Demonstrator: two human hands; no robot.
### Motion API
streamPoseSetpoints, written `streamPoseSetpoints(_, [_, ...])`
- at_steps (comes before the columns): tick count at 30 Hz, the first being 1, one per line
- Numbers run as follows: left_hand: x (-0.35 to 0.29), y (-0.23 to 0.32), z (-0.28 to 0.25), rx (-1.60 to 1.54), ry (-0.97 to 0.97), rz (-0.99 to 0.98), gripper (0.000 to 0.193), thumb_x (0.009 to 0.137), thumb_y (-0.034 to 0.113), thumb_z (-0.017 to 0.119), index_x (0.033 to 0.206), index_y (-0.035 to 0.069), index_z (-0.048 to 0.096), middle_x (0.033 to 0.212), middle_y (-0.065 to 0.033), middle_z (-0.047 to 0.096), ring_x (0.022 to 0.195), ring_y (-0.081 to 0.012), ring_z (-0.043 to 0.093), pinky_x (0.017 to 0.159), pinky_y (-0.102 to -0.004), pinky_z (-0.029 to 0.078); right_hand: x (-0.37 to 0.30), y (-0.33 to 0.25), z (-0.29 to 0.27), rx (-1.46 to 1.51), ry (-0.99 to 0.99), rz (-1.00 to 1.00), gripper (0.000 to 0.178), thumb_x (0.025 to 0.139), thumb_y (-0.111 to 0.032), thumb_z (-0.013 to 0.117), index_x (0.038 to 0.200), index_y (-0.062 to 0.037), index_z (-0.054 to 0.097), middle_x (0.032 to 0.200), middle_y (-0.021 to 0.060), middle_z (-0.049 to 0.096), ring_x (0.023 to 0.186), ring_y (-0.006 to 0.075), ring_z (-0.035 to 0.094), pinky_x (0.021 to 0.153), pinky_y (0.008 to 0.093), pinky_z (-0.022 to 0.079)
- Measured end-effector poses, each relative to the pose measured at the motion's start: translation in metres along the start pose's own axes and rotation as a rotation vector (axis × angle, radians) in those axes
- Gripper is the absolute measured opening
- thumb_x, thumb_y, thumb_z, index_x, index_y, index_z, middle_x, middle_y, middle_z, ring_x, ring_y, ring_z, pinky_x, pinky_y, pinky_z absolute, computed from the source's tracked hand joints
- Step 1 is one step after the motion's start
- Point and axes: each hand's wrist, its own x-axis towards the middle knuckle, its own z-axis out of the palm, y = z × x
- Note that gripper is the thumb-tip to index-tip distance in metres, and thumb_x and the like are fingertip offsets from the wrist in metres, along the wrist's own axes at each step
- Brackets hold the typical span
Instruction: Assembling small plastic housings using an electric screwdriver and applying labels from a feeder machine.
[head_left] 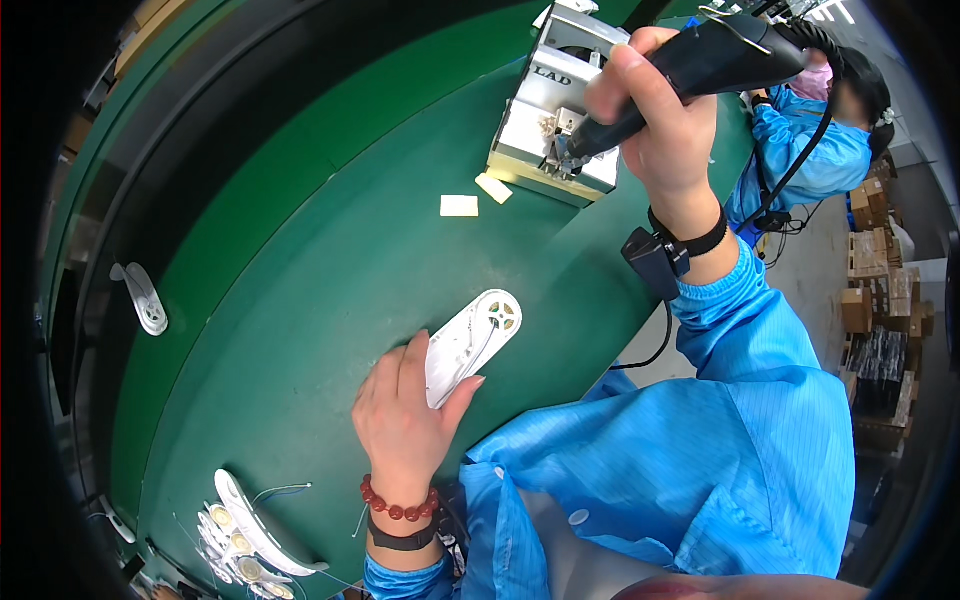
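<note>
My right hand [665,115] is closed around a black electric screwdriver [690,75], whose cable runs off its back end. Its tip points down at the front of a silver box-shaped screw feeder [555,110]; whether it touches a screw there is too small to tell. On the green table, a white elongated plastic housing [470,345] lies with its inner side up, showing a round part at its far end and a thin wire. My left hand [405,400] grips the housing's near end, thumb on one side and fingers on the other.
Two pale yellow pads [460,206] lie by the feeder. At the lower left is a cluster of white curved parts with wires [250,530]. Another white housing [148,300] sits at the far left. A co-worker in blue [815,135] is at the upper right, with cardboard boxes [868,255] behind.
</note>
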Motion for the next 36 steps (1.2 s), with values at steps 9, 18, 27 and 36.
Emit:
streamPoseSetpoints(9, [-0.001, 0.000, 0.000, 0.007, 0.009, -0.004, 0.064, 0.072, 0.034, 0.087, 0.123, 0.004, 0.064, 0.100, -0.0125, 0.065, 0.085, -0.0328, 0.067, 0.070, -0.0410, 0.054, -0.001, 0.002, 0.000, 0.024, -0.008, -0.001, 0.007, 0.096, -0.007, 0.060, 0.099, -0.0045, 0.056, 0.072, 0.0069, 0.056, 0.062, 0.0164, 0.054, 0.060, 0.0339, 0.044])
streamPoseSetpoints(18, [-0.001, 0.002, -0.001, 0.006, 0.029, 0.011, 0.062, 0.072, 0.034, 0.087, 0.122, 0.005, 0.064, 0.100, -0.0123, 0.065, 0.085, -0.0321, 0.067, 0.070, -0.0406, 0.054, 0.008, -0.006, 0.012, -0.158, 0.076, 0.010, 0.015, 0.094, -0.010, 0.066, 0.083, -0.0036, 0.057, 0.064, 0.0059, 0.059, 0.056, 0.0141, 0.057, 0.056, 0.0263, 0.046])
streamPoseSetpoints(27, [-0.003, 0.000, 0.000, 0.020, 0.057, 0.035, 0.062, 0.073, 0.033, 0.086, 0.123, 0.005, 0.064, 0.099, -0.0122, 0.065, 0.085, -0.0320, 0.066, 0.070, -0.0407, 0.054, -0.040, -0.024, 0.040, 0.110, -0.030, 0.164, 0.013, 0.094, -0.008, 0.064, 0.087, -0.0039, 0.054, 0.063, 0.0063, 0.056, 0.055, 0.0159, 0.055, 0.054, 0.0287, 0.045])
streamPoseSetpoints(36, [-0.006, 0.000, -0.002, -0.015, 0.102, 0.065, 0.062, 0.071, 0.031, 0.088, 0.123, 0.005, 0.064, 0.099, -0.0115, 0.065, 0.084, -0.0312, 0.066, 0.070, -0.0393, 0.054, -0.100, -0.058, 0.077, 0.170, -0.303, 0.145, 0.020, 0.096, -0.017, 0.062, 0.100, -0.0106, 0.043, 0.066, 0.0014, 0.052, 0.052, 0.0133, 0.049, 0.053, 0.0296, 0.043])
